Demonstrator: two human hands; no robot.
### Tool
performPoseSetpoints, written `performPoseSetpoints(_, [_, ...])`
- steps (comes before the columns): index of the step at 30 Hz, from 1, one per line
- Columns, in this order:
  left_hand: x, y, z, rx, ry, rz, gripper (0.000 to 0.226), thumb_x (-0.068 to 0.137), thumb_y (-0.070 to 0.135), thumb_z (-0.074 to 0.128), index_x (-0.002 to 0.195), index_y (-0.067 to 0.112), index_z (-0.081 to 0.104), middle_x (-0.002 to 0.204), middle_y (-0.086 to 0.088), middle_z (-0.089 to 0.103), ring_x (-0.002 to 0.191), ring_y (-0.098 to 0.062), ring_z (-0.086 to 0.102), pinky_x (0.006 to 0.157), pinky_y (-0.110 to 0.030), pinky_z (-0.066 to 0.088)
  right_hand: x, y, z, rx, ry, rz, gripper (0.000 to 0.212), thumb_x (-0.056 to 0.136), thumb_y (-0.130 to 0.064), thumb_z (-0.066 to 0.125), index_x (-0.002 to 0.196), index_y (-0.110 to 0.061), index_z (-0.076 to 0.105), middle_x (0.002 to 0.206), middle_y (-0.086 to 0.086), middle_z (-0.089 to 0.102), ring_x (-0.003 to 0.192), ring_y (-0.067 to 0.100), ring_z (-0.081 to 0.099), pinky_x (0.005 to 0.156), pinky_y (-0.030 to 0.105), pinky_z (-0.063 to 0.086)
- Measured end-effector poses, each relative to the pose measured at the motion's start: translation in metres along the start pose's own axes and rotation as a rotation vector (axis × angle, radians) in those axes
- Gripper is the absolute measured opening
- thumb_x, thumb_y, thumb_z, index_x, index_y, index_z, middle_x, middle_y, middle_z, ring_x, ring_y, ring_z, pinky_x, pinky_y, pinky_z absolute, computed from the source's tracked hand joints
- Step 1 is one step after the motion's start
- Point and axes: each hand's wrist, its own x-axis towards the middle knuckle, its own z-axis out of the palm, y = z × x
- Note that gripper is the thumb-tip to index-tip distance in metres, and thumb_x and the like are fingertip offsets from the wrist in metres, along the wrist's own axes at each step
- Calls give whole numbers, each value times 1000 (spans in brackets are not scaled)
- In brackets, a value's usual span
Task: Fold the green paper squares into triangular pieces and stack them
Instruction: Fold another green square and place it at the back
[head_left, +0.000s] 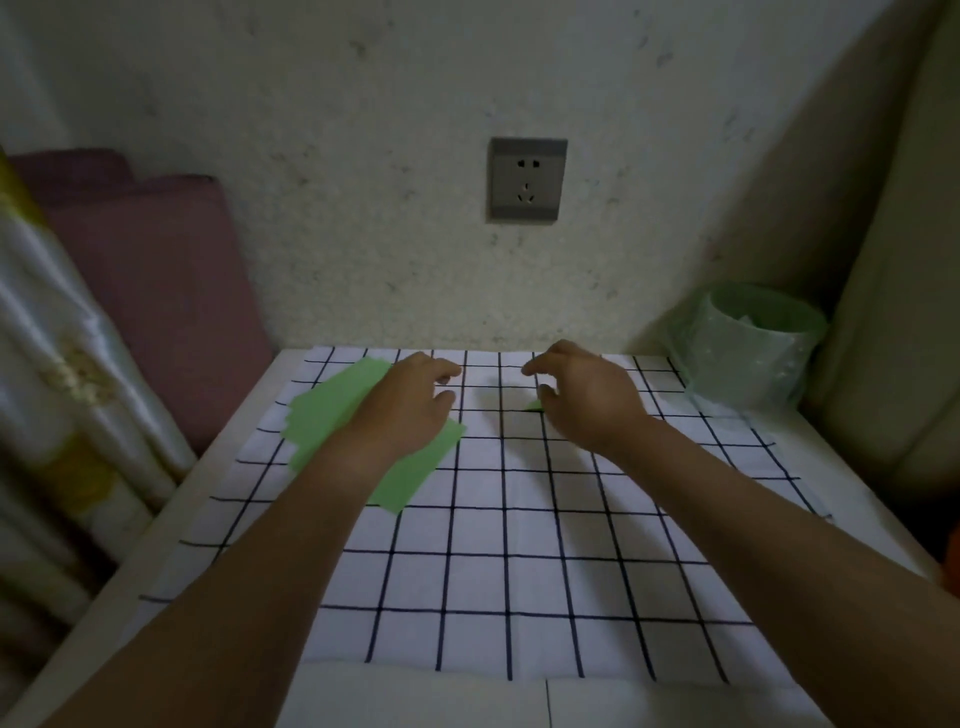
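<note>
Rough, speckled off-white plaster forms the far wall, with a grey wall socket (527, 179) set in it above the table. On the white table (244, 415) lies a thin white cloth (519, 571) printed with a dark grid, its near edge stopping short of the table's near edge. At the far right corner stands a round pale-green bin (753, 348) lined with a crinkled translucent bag, and a beige padded surface (893, 312) rises right of it. Off the left side lean a dull pink cushion (156, 291) and a glossy, patterned satin fabric (62, 364).

Flat green paper squares (332, 410) lie fanned in a loose, overlapping pile on the far left of the cloth. The left forearm crosses over them and hides their middle. The left hand (410, 400) sits over the pile's far right edge, fingers loosely curled and holding nothing. The right hand (587, 395) is just to its right, apart from it, fingers also loosely bent with thumb and forefinger separated. A small green folded piece (535, 406) peeks out on the cloth beneath that thumb, mostly hidden; I cannot tell whether the hand touches it.
</note>
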Motion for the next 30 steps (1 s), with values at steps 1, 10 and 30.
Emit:
performPoseSetpoints(1, [-6,-7,-3,16,8,-22,34,96,15,57,130,19,60,124,-2,57,111,-20,55,95,-30,43,0,-15,2,21,-20,-30,34,94,-16,56,125,-28,65,127,-4,59,103,19,63,81,30,48])
performPoseSetpoints(10, [-63,-51,-29,342,-390,-248,115,67,80,64,156,25,17,165,-2,8,150,-26,9,121,-42,16,10,-99,41,-102,-521,-182,77,89,-43,63,155,-29,26,162,-2,24,146,24,26,117,44,24])
performPoseSetpoints(30, [-90,-61,-68,53,-233,-222,70,80,65,66,141,33,51,147,9,48,133,-11,43,101,-26,34,0,-115,66,2,-79,-332,21,91,-20,62,105,-26,76,100,-2,75,84,25,69,85,36,45])
